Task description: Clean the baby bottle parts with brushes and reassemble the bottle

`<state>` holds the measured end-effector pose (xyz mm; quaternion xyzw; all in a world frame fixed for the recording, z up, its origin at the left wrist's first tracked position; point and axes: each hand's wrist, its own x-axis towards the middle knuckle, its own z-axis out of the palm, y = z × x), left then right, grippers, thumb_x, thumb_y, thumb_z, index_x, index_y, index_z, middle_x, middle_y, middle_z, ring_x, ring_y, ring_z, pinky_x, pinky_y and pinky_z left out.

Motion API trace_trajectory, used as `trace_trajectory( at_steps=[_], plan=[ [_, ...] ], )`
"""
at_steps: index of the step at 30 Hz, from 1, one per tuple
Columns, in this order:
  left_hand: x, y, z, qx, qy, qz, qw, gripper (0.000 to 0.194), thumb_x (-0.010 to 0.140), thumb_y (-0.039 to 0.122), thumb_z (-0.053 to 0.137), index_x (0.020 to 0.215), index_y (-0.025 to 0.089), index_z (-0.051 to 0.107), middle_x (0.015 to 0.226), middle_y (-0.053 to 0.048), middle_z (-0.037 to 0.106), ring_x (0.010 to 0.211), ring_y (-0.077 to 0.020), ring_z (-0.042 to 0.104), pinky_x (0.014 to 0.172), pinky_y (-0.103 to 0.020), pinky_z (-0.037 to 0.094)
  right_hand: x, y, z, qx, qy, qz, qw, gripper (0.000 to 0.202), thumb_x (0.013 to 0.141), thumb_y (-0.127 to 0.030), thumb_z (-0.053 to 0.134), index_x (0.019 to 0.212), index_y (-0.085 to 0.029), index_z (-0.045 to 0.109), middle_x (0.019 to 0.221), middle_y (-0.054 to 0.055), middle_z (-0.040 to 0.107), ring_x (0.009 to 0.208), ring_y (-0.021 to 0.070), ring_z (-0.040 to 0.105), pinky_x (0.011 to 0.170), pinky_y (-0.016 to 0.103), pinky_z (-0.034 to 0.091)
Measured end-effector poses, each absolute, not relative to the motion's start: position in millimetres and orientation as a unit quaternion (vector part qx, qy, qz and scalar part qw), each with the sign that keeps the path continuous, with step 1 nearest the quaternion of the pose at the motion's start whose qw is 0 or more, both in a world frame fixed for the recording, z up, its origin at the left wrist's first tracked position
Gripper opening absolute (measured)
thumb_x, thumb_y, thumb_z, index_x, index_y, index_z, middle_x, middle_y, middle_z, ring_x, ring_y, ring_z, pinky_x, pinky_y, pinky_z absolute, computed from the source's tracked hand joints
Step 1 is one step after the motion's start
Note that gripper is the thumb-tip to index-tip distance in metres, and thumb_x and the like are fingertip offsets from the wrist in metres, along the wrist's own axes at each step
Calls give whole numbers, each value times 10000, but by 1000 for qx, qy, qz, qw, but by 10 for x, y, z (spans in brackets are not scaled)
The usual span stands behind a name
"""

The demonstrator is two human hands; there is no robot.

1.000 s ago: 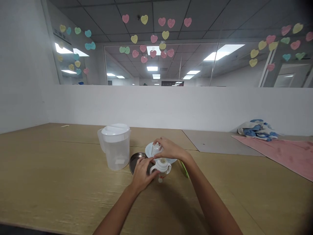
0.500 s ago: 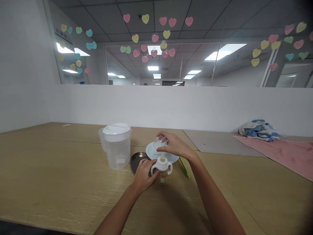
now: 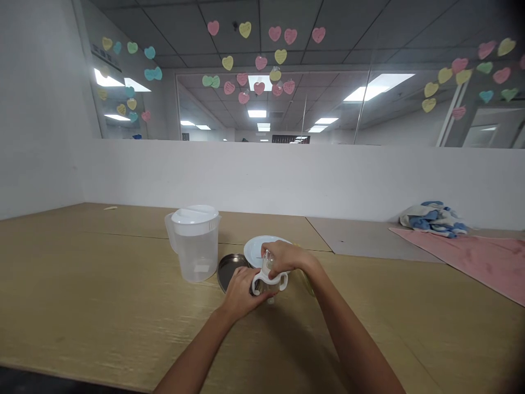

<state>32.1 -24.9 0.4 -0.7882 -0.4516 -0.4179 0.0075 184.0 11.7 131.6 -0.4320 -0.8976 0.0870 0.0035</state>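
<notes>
A baby bottle (image 3: 269,283) with white side handles stands on the table close in front of me. My left hand (image 3: 239,292) is closed around its left side, with the thumb across the front. My right hand (image 3: 287,257) grips a clear dome cap (image 3: 267,260) from above. The cap sits over the top of the bottle and covers the teat; I cannot tell whether it is fully seated. Just behind the hands lies a light blue plate (image 3: 253,250), partly hidden by the right hand. A round metal dish (image 3: 227,269) is beside the left hand.
A translucent lidded pitcher (image 3: 197,249) stands to the left of the dish. A thin greenish strip (image 3: 307,283) shows beside my right wrist. Farther right are a pink cloth (image 3: 471,251) and a crumpled blue-and-white cloth (image 3: 435,219). A white wall (image 3: 262,175) bounds the table's back.
My right hand has brought the clear cap down and toward me, from above the plate onto the bottle's top. My left hand keeps its hold on the bottle.
</notes>
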Motion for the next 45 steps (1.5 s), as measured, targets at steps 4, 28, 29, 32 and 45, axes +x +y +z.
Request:
trace_trajectory(
  at_steps=[4,28,29,32,45],
  plan=[
    [319,-246,-4,-789,-456,-412,4,493,713,562,582,1045,197,590,974,-89,667,888,-244,579,808,-393,415,1812,110,1291,-425,-903,58,-2,513,520,-271,702,997,-212,525,944,43,599,808,207,566,528,225,347],
    [306,-207,-51,-797,-452,-401,-18,541,610,515,700,1057,236,578,946,-53,674,846,-246,603,745,-352,448,1879,237,1353,-397,-913,85,-25,590,491,-391,750,1024,-231,555,951,27,602,849,212,566,555,222,355],
    [306,-203,-54,-797,-450,-404,-16,539,610,517,700,1057,238,581,939,-50,675,841,-245,604,738,-350,451,1887,248,1362,-393,-915,91,-26,582,493,-391,751,1019,-232,562,945,23,605,850,209,567,562,221,358],
    [308,-192,-71,-797,-452,-401,-18,543,614,507,704,1068,238,579,965,-53,671,848,-243,604,743,-350,456,1905,265,1371,-383,-918,102,-24,557,499,-391,750,1007,-237,583,935,14,613,850,201,569,578,219,366],
    [334,-222,-8,-800,-451,-391,-56,541,627,470,706,1096,240,566,1023,-52,668,902,-239,616,769,-338,481,2038,413,1315,-381,-907,180,-10,733,499,-495,744,1131,-215,499,939,17,603,816,182,567,618,227,397]
  ],
)
